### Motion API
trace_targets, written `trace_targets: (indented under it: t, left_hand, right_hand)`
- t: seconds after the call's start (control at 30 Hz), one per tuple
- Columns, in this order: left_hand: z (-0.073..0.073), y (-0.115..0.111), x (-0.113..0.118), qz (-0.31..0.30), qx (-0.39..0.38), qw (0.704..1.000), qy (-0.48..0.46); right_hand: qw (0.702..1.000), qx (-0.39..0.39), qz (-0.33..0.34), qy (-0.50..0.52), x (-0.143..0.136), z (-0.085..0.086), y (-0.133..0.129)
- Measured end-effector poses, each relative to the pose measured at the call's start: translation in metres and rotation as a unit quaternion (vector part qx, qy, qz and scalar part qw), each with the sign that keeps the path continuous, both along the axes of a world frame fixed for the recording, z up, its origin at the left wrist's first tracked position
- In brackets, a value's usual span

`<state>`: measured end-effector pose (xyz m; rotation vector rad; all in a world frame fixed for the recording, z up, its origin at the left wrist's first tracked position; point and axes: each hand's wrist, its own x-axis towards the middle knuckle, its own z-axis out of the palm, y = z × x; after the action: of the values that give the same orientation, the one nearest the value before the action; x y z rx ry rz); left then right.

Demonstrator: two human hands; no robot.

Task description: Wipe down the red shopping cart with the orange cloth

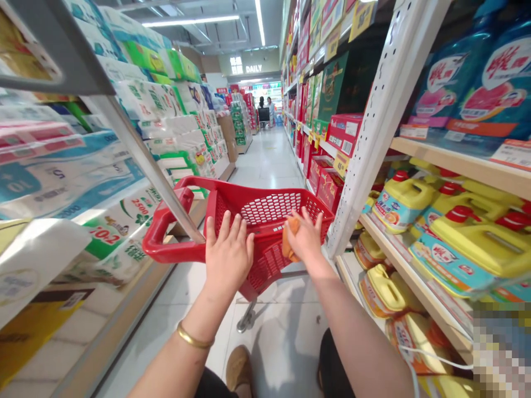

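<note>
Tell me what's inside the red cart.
Inside the red cart, the perforated far wall shows. The near side, left hand and right hand with its orange cloth hide much of the bottom; anything there cannot be seen.

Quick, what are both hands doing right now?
Left hand: open, fingers spread, at the red cart's side; whether it touches can't be told.
Right hand: holding an orange cloth.

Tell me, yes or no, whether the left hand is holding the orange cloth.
No, the orange cloth is in the right hand.
</note>
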<state>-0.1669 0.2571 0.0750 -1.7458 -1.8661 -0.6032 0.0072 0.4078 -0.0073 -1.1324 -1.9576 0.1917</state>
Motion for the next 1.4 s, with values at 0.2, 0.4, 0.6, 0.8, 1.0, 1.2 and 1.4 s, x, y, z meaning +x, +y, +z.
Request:
trace_targets:
  t: [0.2,0.4,0.6,0.8,1.0,1.2,1.4]
  left_hand:
    - [-0.003,-0.001,0.002,-0.011,-0.01,1.0,0.003]
    - [-0.003,-0.001,0.005,-0.004,-0.001,1.0,-0.01]
    - [-0.011,-0.007,0.009,0.011,-0.007,1.0,0.003]
    - [-0.013,-0.009,0.009,0.031,-0.016,0.999,0.03]
    - [-0.012,-0.008,0.008,0.031,-0.026,0.999,0.028]
    - [-0.013,-0.006,0.01,0.028,-0.03,0.999,0.031]
    - [-0.012,-0.007,0.01,0.034,-0.037,0.998,0.03]
  right_hand:
    - [0.991,-0.061,-0.103,0.063,0.01,-0.006,0.013]
    - [0.987,-0.002,0.161,0.014,-0.038,0.015,-0.028]
    - [0.989,-0.092,-0.106,0.052,0.002,-0.002,0.015]
    - [0.986,-0.039,0.157,0.029,-0.036,0.013,-0.027]
    - [0.998,-0.045,-0.01,0.032,-0.017,0.003,-0.005]
    - [0.997,-0.06,-0.013,0.043,-0.021,0.004,-0.009]
    - [0.993,-0.001,0.113,0.015,-0.039,0.01,-0.027]
